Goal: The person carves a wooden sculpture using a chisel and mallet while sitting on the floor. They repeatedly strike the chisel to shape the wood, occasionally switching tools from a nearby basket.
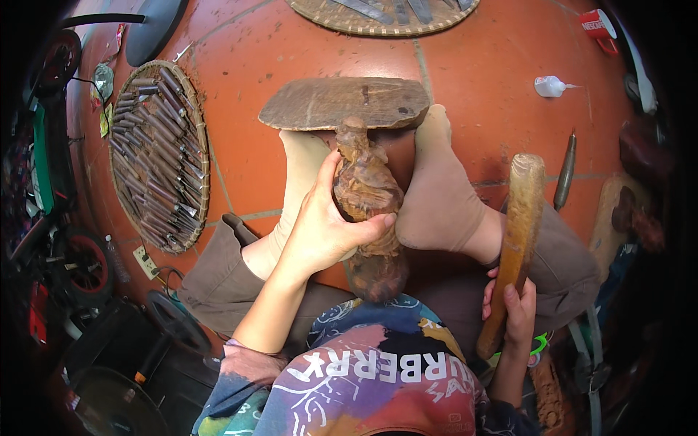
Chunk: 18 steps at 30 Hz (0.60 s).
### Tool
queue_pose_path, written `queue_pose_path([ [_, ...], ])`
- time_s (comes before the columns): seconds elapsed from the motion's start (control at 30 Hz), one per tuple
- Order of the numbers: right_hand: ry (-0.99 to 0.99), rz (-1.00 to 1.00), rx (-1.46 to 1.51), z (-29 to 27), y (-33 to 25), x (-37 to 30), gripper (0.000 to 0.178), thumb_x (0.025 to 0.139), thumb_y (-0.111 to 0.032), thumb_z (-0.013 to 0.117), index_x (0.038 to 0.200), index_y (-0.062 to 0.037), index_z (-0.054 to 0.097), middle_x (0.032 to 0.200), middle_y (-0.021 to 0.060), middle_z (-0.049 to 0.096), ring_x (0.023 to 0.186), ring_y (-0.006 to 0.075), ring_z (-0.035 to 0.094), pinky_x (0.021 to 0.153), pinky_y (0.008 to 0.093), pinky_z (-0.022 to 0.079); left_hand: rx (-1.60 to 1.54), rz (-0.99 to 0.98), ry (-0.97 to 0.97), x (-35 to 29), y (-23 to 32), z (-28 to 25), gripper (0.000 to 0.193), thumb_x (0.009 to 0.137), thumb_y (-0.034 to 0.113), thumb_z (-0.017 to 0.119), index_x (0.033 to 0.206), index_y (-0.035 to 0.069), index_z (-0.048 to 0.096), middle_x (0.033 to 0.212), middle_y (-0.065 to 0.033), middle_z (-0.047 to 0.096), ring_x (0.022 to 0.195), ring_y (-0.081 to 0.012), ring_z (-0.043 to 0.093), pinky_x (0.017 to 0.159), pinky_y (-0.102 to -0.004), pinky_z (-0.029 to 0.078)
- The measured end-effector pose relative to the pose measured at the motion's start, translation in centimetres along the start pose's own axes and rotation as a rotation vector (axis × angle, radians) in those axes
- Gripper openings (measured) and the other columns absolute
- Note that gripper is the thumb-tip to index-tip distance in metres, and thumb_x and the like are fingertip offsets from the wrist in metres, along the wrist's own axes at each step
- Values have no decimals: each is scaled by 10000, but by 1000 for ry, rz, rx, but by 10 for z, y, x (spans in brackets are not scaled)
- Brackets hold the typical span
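A brown carved wooden figure (pixel 369 190) lies lengthwise between my feet, its far end against a thick wooden board (pixel 342 103). My left hand (pixel 320 229) grips the figure's middle, thumb on the near side and fingers round its left flank. Beyond my left foot (pixel 302 171) and my right foot (pixel 440 189), both in beige socks, the board lies across the toes. In my right hand (pixel 518 309) is a wooden mallet (pixel 525 211), a plain club held by its lower end, upright at the right and apart from the figure.
On the left, a round woven tray (pixel 204 156) holds several chisels. Another woven tray (pixel 385 32) with flat metal blades lies at the far edge. Right of me are a dark pointed tool (pixel 566 171), a small white bottle (pixel 550 86) and a red mug (pixel 598 25) on the tiled floor.
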State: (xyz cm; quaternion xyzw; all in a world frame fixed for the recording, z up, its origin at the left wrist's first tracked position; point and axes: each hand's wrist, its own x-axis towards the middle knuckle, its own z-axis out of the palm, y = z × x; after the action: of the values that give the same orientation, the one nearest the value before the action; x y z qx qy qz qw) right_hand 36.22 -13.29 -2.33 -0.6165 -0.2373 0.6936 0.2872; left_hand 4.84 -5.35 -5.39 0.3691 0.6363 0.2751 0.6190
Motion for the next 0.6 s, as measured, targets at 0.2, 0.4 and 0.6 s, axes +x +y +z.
queue_pose_path([
  [0.2,69,-36,-44,3,0,-5,459,899,-349,661,1078,60,553,705,88,579,525,134,553,488,247,440,10,51,16,4,3,11,988,703,134,811,1438,-125,205,1155,-171,622,1073,-201,599,973,-326,458],
  [0.4,54,-54,-55,5,6,-1,363,942,-289,623,1086,38,559,692,62,566,506,117,538,462,237,427,-221,150,45,2,-7,16,876,742,60,786,1420,-96,254,1105,-127,625,1003,-169,616,900,-310,501],
  [0.6,47,-77,-73,3,9,-8,408,946,-351,624,1100,19,548,697,39,554,508,101,530,455,235,430,-298,228,53,8,-12,24,865,737,43,796,1397,-105,256,1120,-148,609,1008,-186,622,890,-323,522],
])
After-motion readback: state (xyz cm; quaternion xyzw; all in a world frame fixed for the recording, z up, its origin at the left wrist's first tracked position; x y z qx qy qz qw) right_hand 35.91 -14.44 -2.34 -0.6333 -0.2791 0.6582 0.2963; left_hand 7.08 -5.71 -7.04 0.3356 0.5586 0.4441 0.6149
